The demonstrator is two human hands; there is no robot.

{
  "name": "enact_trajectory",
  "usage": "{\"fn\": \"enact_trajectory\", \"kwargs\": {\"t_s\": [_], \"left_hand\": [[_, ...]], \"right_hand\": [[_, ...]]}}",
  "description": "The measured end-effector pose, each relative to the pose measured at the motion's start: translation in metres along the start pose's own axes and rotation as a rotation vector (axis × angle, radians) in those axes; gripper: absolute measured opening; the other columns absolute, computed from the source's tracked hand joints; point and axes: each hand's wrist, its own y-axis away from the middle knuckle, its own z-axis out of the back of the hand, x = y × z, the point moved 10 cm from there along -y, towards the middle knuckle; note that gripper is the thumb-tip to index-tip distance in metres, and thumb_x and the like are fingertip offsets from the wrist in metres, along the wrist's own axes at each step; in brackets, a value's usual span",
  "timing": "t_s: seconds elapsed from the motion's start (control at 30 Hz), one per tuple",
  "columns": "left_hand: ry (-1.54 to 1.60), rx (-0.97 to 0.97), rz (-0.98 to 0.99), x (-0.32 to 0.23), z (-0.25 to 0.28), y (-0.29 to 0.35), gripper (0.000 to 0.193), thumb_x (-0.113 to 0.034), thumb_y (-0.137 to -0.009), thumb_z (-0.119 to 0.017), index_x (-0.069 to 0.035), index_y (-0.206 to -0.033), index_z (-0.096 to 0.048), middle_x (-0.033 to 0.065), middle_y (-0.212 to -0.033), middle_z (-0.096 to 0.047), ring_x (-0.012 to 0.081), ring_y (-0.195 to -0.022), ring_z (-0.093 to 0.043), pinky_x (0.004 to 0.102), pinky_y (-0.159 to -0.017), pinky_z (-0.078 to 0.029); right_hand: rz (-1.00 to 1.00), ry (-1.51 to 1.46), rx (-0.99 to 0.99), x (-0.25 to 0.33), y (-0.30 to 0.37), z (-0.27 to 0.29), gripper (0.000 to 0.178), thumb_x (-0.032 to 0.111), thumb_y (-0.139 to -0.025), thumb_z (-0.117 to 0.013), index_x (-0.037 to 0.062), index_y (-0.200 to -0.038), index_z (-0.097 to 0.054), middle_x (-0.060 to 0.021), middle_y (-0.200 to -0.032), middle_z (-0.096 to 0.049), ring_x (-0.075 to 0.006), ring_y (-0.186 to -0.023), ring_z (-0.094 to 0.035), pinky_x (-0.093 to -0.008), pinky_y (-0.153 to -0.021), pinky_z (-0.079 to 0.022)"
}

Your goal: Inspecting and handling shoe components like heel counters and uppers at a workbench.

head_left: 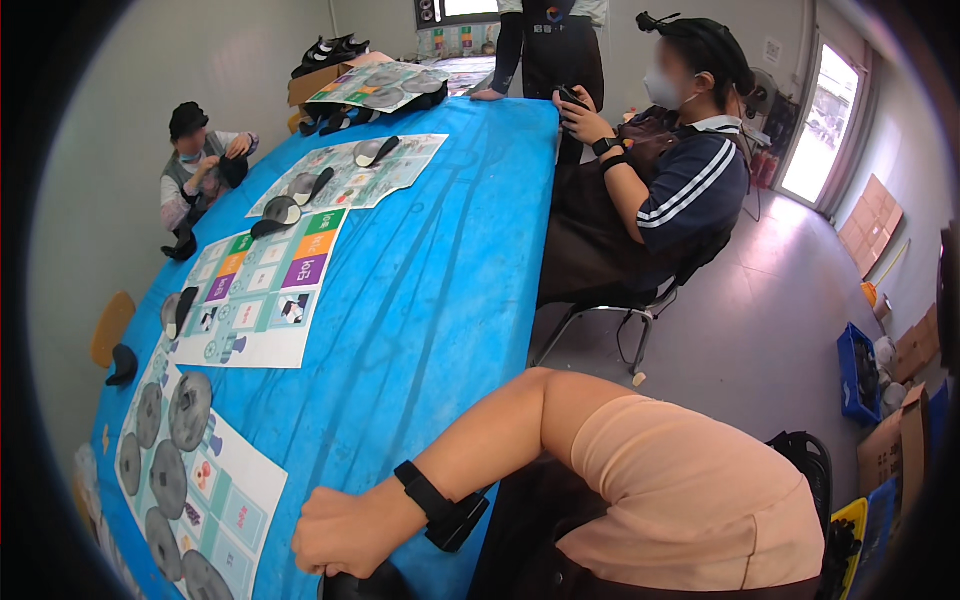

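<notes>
My right hand (345, 533) is closed in a fist low at the near edge of the blue-covered table (430, 300). A dark object (372, 584) shows just under its fingers, mostly cut off by the lower rim, and I cannot make out what the fist grips. A black strap with a dark box-shaped device (440, 508) is around that wrist, and a pale peach sleeve (690, 480) covers the upper arm. Left of the fist lies a printed sheet (240, 490) bearing several grey round pads (190, 410). My left hand is outside the view.
More printed sheets (270, 290) and black-and-grey caps (283, 213) lie along the table. A seated person (650, 180) holds a dark device at the right edge; one stands (550, 50) behind. Another person (200, 165) handles a black item across. Bins (858, 375) and boxes line the right.
</notes>
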Motion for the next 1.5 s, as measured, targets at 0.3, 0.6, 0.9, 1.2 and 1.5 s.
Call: {"fn": "enact_trajectory", "kwargs": {"t_s": [0.3, 0.6, 0.9, 1.2, 1.5], "left_hand": [[-0.045, 0.065, 0.173, -0.008, -0.004, -0.036, 0.021, -0.020, -0.082, -0.085, -0.002, -0.085, -0.075, 0.0103, -0.067, -0.067, 0.0243, -0.049, -0.056, 0.0347, -0.048, -0.044], [-0.004, -0.140, 0.251, 0.013, 0.013, 0.001, 0.025, -0.019, -0.080, -0.087, -0.004, -0.095, -0.076, 0.0074, -0.062, -0.062, 0.0234, -0.047, -0.053, 0.0336, -0.049, -0.045], [0.007, -0.044, 0.108, -0.009, 0.002, -0.034, 0.020, -0.017, -0.084, -0.084, -0.005, -0.078, -0.070, 0.0096, -0.062, -0.064, 0.0219, -0.045, -0.052, 0.0336, -0.045, -0.041], [-0.010, 0.040, 0.123, 0.026, -0.006, 0.021, 0.022, -0.016, -0.085, -0.083, -0.004, -0.074, -0.068, 0.0100, -0.059, -0.059, 0.0225, -0.044, -0.046, 0.0342, -0.045, -0.038], [0.043, -0.419, -0.761, -0.051, 0.021, -0.006, 0.025, -0.018, -0.084, -0.083, -0.004, -0.072, -0.066, 0.0108, -0.062, -0.062, 0.0252, -0.047, -0.053, 0.0362, -0.046, -0.041]], "right_hand": [[0.054, -0.019, -0.051, 0.004, 0.000, 0.002, 0.009, 0.013, -0.074, -0.071, 0.0095, -0.071, -0.062, -0.0049, -0.071, -0.062, -0.0297, -0.066, -0.062, -0.0442, -0.052, -0.039], [0.043, -0.045, -0.051, -0.001, 0.002, 0.001, 0.015, 0.021, -0.081, -0.073, 0.0078, -0.082, -0.066, -0.0046, -0.074, -0.066, -0.0282, -0.070, -0.065, -0.0426, -0.056, -0.043], [0.064, -0.052, -0.044, 0.004, 0.001, -0.001, 0.018, 0.020, -0.078, -0.073, 0.0064, -0.072, -0.064, -0.0065, -0.067, -0.061, -0.0302, -0.065, -0.062, -0.0443, -0.053, -0.040], [0.046, -0.066, -0.045, 0.000, 0.001, -0.003, 0.015, 0.020, -0.077, -0.072, 0.0073, -0.072, -0.065, -0.0062, -0.067, -0.062, -0.0303, -0.066, -0.063, -0.0449, -0.053, -0.040], [0.017, -0.065, -0.034, -0.004, 0.001, -0.003, 0.012, 0.022, -0.079, -0.072, 0.0103, -0.078, -0.068, -0.0056, -0.069, -0.064, -0.0300, -0.068, -0.064, -0.0452, -0.053, -0.041]]}}
